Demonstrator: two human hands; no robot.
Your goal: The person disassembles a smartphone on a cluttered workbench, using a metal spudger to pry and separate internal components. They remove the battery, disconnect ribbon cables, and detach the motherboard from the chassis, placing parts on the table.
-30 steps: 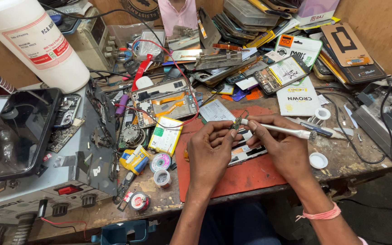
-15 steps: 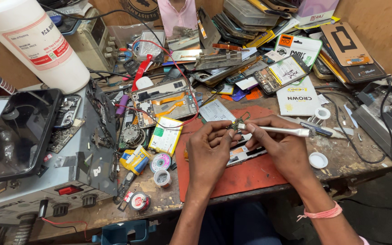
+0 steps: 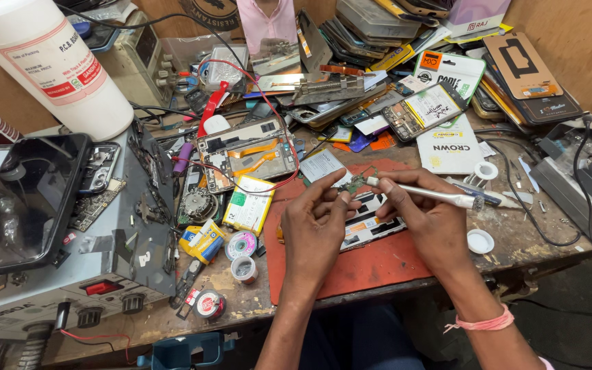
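Note:
My left hand (image 3: 318,226) pinches a small green circuit board (image 3: 355,183) between thumb and fingertips, just above a red work mat (image 3: 371,264). My right hand (image 3: 427,218) grips a slim white pen-like tool (image 3: 433,194), its tip touching the little board. Beneath both hands lies an opened phone frame (image 3: 371,223) on the mat. A pink band circles my right wrist.
An opened phone with orange flex cables (image 3: 247,152) and red wires lies behind the mat. A grey power supply (image 3: 77,253) holding a dark phone (image 3: 22,195) fills the left. A white bottle (image 3: 49,62), solder spools (image 3: 241,245), stacked phones (image 3: 371,20) and a white cap (image 3: 479,241) crowd the bench.
Both hands stay in place over the mat; the tool tip shifts only slightly against the small board.

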